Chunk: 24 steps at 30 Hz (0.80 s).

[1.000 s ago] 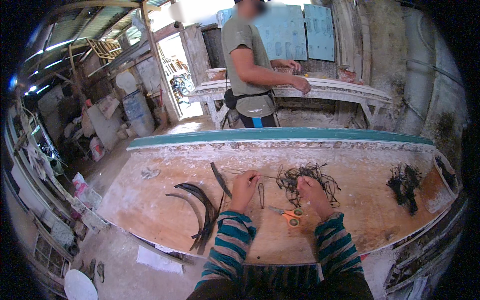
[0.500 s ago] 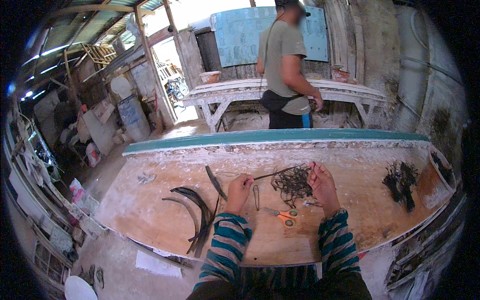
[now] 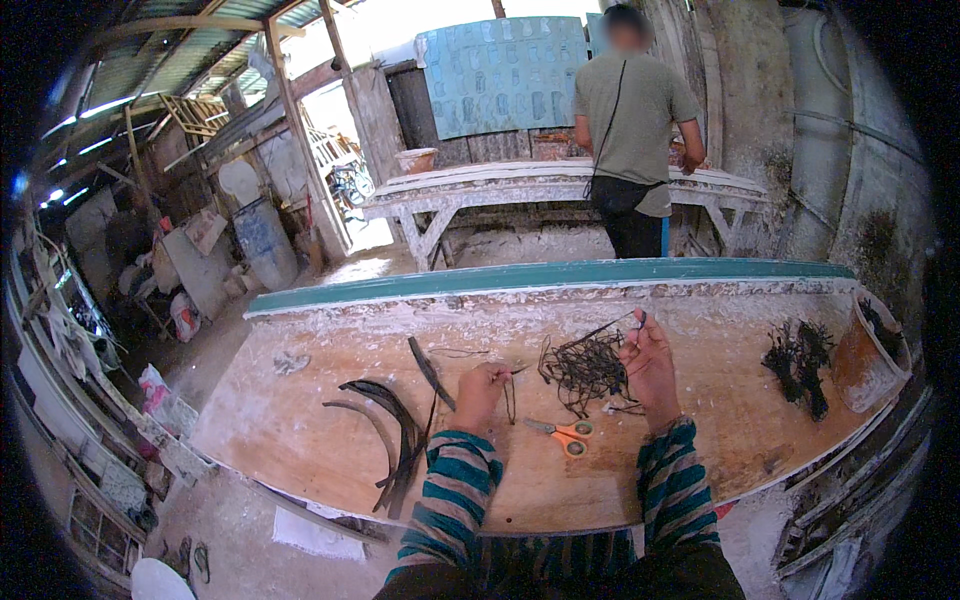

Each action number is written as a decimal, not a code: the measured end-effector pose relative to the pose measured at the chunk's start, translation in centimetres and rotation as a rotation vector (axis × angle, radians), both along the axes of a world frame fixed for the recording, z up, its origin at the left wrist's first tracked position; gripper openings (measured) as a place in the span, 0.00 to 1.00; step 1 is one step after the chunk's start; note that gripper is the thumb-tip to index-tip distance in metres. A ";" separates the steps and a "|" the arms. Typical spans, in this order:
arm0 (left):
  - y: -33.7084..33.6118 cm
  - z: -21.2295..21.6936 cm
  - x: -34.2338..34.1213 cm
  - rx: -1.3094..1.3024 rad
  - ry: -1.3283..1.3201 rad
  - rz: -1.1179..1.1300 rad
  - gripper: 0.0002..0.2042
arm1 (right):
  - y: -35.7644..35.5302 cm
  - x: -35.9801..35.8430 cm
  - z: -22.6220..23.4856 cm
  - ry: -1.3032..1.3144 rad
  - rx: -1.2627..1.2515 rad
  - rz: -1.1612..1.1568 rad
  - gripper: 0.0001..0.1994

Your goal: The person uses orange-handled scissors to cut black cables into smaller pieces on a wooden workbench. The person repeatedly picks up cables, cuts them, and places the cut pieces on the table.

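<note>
My left hand (image 3: 482, 396) is closed in a pinch, and a short dark end of rubbery-looking strip (image 3: 519, 370) pokes out of its fingertips. Higher and to the right, my right hand (image 3: 650, 368) pinches a thin black strip (image 3: 607, 328) that slants down leftward toward a tangled pile of black strips (image 3: 580, 376). A thin loop (image 3: 511, 400) lies by my left fingers. Between my forearms rest orange-handled scissors (image 3: 572, 437), their blades pointing left. Wider curved black strips (image 3: 405, 425) lie left of my left hand.
At the table's right end, a dark bundle of strips (image 3: 797, 365) lies beside a brown bucket (image 3: 868, 360). A green-edged board (image 3: 550, 272) borders the far side. Beyond it, a person (image 3: 638, 130) stands at a whitened bench (image 3: 480, 182).
The strip stretched between my hands no longer spans them; a short end shows at my left hand. My right hand has risen slightly. The other person has moved right and turned away.
</note>
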<state>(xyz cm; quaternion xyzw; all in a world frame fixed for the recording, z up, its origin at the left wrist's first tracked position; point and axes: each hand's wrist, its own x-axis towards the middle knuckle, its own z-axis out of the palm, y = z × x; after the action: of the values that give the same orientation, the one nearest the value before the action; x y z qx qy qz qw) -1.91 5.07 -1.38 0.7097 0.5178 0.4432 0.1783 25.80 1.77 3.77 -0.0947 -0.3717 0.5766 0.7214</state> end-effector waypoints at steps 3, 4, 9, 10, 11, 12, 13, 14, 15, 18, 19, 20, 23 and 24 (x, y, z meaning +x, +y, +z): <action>-0.3 -0.5 0.8 -0.022 -0.031 0.016 0.08 | 0.0 -0.9 -0.2 -0.031 -0.036 -0.018 0.14; -0.2 -0.7 1.0 -0.061 -0.124 -0.047 0.09 | -0.3 -1.4 -0.2 -0.059 -0.058 -0.017 0.13; -0.1 -0.9 3.0 -0.263 -0.588 -0.325 0.09 | -0.7 -3.2 -1.3 -0.320 -0.188 0.102 0.07; -0.5 -0.7 3.5 -0.318 -0.623 -0.316 0.09 | -0.8 -3.9 -1.5 -0.371 -0.250 0.118 0.06; -1.7 0.5 4.3 -0.376 -0.655 -0.309 0.08 | -0.8 -4.4 -1.7 -0.420 -0.314 0.131 0.05; -2.6 1.5 4.9 -0.432 -0.689 -0.298 0.08 | -0.9 -4.6 -1.8 -0.467 -0.305 0.140 0.04; -3.1 1.8 5.4 -0.441 -0.704 -0.314 0.07 | -0.9 -4.8 -2.0 -0.513 -0.297 0.148 0.03; -3.6 1.9 5.8 -0.451 -0.722 -0.333 0.07 | -0.9 -4.9 -2.1 -0.562 -0.290 0.156 0.03; -3.8 1.9 6.1 -0.462 -0.739 -0.351 0.07 | -0.9 -5.0 -2.3 -0.559 -0.289 0.139 0.02; -3.8 1.5 6.5 -0.473 -0.734 -0.388 0.06 | -0.8 -5.2 -2.9 -0.554 -0.293 0.105 0.02; -3.8 1.3 6.5 -0.455 -0.734 -0.384 0.06 | -0.7 -5.2 -3.0 -0.555 -0.298 0.100 0.02; -3.8 1.3 6.4 -0.437 -0.734 -0.378 0.06 | -0.7 -5.2 -3.1 -0.555 -0.304 0.098 0.03; -3.7 1.4 6.3 -0.385 -0.746 -0.375 0.05 | -0.7 -5.3 -3.2 -0.533 -0.343 0.098 0.04; -3.6 1.5 6.3 -0.367 -0.752 -0.377 0.05 | -0.7 -5.2 -3.3 -0.557 -0.314 0.095 0.05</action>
<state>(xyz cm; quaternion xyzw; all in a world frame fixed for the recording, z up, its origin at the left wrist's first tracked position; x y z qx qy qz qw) 4.41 1.44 0.07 0.5380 0.3488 0.5308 0.5542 20.57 1.07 0.48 -0.3418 -0.4652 0.6119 0.5407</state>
